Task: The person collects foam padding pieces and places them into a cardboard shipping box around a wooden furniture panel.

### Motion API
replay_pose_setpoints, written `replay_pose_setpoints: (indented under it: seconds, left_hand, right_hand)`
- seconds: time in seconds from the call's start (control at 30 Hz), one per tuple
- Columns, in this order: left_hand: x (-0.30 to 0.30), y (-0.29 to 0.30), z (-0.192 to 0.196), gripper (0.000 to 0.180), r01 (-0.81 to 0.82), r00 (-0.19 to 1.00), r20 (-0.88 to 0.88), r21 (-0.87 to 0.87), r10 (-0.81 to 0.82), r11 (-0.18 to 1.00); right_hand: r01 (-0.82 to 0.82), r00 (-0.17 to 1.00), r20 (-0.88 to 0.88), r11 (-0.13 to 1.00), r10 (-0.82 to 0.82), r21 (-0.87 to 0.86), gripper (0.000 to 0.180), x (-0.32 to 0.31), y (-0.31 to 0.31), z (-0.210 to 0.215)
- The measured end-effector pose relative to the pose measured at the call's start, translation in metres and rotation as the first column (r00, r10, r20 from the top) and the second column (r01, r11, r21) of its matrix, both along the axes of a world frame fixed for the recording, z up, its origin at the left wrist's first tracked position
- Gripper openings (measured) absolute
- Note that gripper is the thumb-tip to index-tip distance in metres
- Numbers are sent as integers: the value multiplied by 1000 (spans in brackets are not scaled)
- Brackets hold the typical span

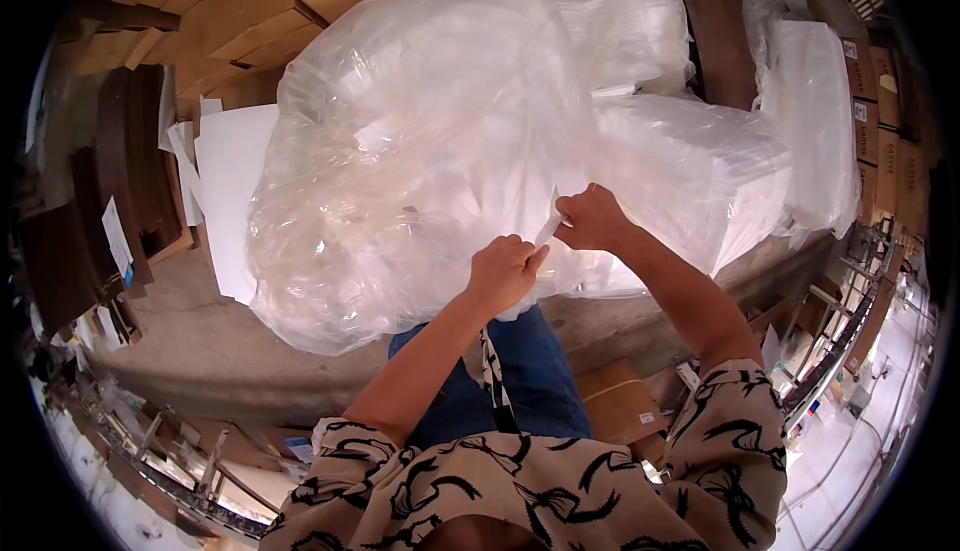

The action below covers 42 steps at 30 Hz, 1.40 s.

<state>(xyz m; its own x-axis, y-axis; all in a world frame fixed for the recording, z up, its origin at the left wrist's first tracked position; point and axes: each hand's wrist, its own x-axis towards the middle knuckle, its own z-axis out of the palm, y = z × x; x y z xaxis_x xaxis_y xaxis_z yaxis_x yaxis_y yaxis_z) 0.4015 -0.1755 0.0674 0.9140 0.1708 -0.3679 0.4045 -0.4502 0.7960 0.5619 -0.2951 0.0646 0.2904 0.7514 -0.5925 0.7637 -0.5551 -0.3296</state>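
A large clear plastic bag [430,121], bulging with white material, fills the middle in front of me. At its near right side, my left hand [503,273] is closed around gathered plastic of the bag. Just above and to the right, my right hand [592,219] grips the same gathered stretch. A short whitish twisted strip [548,231] shows taut between the two fists. Whether it is part of the bag or a separate tie, I cannot tell. The fingertips are mostly hidden behind the knuckles.
Plastic-wrapped white stacks [690,166] stand to the right and behind. Cardboard boxes [250,11] are piled at the far left, with more boxes [880,131] at the far right. White sheets [232,191] stick out left of the bag. A flat carton [618,401] lies by my legs.
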Motion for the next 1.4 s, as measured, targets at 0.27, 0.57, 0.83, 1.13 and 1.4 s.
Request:
replay_pose_setpoints:
  seconds: [0.27,0.57,0.83,1.13,1.4]
  left_hand:
    - [-16,15,36,42,79,995,-57,-55,-82,995]
    - [-134,35,-51,57,-568,665,-739,-407,107,715]
    - [-88,53,-136,91,-441,817,-441,-60,372,896]
    - [-4,64,-136,76,-347,930,-205,-208,306,915]
    - [25,57,-147,105,-377,924,-243,-437,297,817]
  right_hand:
    - [123,992,3,992,-123,4,13,2,8,-25]
    - [-122,982,-178,927,61,-354,35,11,31,49]
    - [390,920,55,896,-388,-211,70,31,-14,-81]
    - [915,348,-564,402,-749,30,59,103,-22,-198]
    - [861,-132,-791,327,-597,-390,71,31,-14,-160]
